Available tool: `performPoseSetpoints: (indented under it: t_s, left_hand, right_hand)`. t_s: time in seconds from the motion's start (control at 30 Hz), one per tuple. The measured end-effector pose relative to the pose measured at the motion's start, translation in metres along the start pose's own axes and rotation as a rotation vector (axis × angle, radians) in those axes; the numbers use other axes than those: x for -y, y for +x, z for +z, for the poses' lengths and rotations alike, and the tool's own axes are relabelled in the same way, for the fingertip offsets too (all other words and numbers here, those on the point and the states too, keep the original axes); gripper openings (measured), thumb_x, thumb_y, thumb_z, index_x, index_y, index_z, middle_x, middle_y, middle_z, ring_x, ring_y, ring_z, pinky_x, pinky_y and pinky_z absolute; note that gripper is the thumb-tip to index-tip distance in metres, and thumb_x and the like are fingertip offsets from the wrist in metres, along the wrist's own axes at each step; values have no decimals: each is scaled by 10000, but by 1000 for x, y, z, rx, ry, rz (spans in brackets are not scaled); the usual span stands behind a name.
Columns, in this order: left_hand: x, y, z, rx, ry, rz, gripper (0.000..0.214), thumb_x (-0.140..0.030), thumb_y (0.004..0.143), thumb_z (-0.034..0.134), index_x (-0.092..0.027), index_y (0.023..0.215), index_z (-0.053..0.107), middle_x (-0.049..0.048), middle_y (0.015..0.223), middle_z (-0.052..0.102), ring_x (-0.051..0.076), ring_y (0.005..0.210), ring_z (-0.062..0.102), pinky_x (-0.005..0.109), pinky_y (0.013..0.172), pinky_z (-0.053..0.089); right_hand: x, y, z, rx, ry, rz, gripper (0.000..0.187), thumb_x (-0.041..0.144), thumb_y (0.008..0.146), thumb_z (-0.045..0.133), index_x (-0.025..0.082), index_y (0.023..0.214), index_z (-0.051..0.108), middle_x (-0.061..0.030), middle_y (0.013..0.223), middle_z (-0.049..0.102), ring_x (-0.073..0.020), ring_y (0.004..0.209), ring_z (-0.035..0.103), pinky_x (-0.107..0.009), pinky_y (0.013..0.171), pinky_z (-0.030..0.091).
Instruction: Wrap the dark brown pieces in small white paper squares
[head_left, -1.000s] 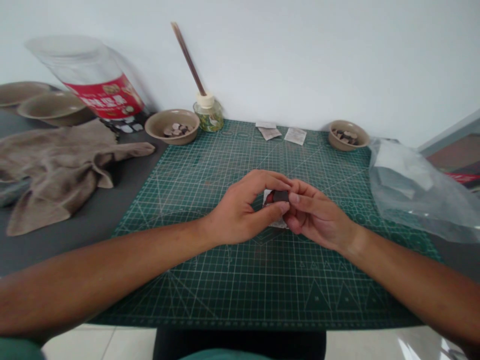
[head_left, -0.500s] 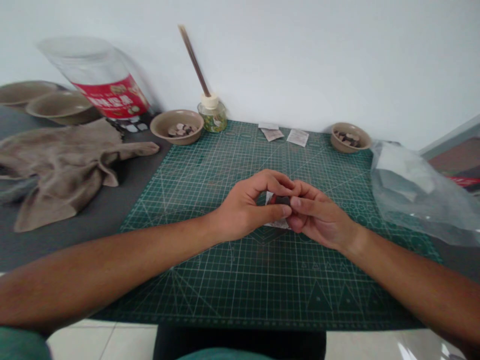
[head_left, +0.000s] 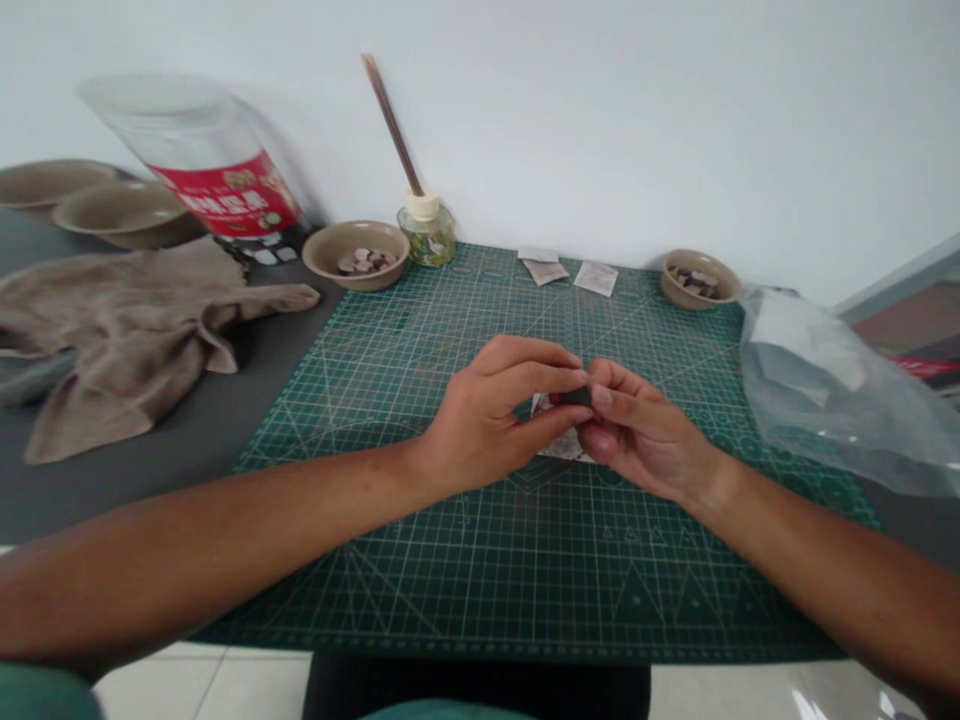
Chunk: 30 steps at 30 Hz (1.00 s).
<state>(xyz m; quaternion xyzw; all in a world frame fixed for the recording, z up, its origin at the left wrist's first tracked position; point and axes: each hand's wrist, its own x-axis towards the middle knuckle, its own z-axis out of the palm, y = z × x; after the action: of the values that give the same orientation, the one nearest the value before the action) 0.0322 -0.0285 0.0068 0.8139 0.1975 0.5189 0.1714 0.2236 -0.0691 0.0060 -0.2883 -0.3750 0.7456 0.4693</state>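
From the head view we look down on both bare hands meeting over the middle of the green cutting mat (head_left: 480, 590), which lies on the dark grey counter (head_left: 112, 490). Our left hand (head_left: 480, 420) and right hand (head_left: 645, 435) come together at the fingertips, and each grip is closed: a small dark piece (head_left: 576, 396) sits pinched between them, with a white printed paper (head_left: 553, 440) tucked against it and showing below the fingers. We cannot tell exactly how the piece and paper join. As far as we can judge, the work stands part way along: small pieces remain in the far-left bowl (head_left: 322, 250) and the far-right bowl (head_left: 726, 275), and paper slips (head_left: 596, 277) still lie flat at the mat's far edge. Around the mat we also see a clear plastic bag (head_left: 810, 380), a crumpled taupe cloth (head_left: 127, 340), two stacked bowls (head_left: 124, 215), a large plastic jar (head_left: 225, 195) with a red label lying tilted, and a small reed diffuser jar (head_left: 427, 235). Compared with the earlier frame, our left fingers have straightened, the dark piece shows as a thinner edge, and the paper reaches lower beneath the hands, while the surrounding things sit about as they did.
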Motion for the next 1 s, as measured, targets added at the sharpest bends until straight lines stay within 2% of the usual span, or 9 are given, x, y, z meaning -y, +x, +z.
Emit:
performPoseSetpoints:
  t_s: [0.23,0.4,0.57,0.77,0.9,1.0]
  left_hand:
    - [1,3,-3,-14,53,105,148,-253,839,798,-205,911,677,41,989,735,161,922,688,313,819,550]
    - [1,4,-4,-9,73,120,105,-258,866,768,-230,849,669,14,950,740,157,872,682,335,797,519]
    - [0,3,-4,4,64,124,191,-247,869,765,-218,789,594,5,989,742,148,893,675,330,807,497]
    - [5,3,-9,-13,69,150,282,-286,885,749,-202,721,536,24,1020,738,163,935,662,346,847,497]
    - [10,3,-9,29,13,83,201,-272,1005,557,-210,820,602,17,949,746,161,920,665,354,896,492]
    - [9,3,-7,47,19,11,152,-215,1023,498,-202,972,641,33,1020,742,163,991,671,348,939,492]
  right_hand:
    - [1,0,3,-6,21,2,219,287,879,741,194,797,561,65,632,605,-61,481,544,-156,461,414]
    - [2,0,3,-13,23,2,229,283,866,755,192,794,557,62,649,620,-58,482,547,-156,454,405]
    - [1,-1,3,-16,10,-10,235,286,868,751,197,780,552,61,634,609,-60,480,525,-159,449,394]
    - [9,-3,5,-74,-18,-58,269,296,807,801,199,755,556,6,932,732,-42,493,499,-178,453,413]
    - [15,-3,5,-91,-22,-68,289,309,768,825,203,728,559,12,901,737,-48,479,490,-190,440,402]
    - [16,-3,5,-88,-21,-63,281,308,764,824,207,742,563,15,896,736,-52,483,497,-190,428,378]
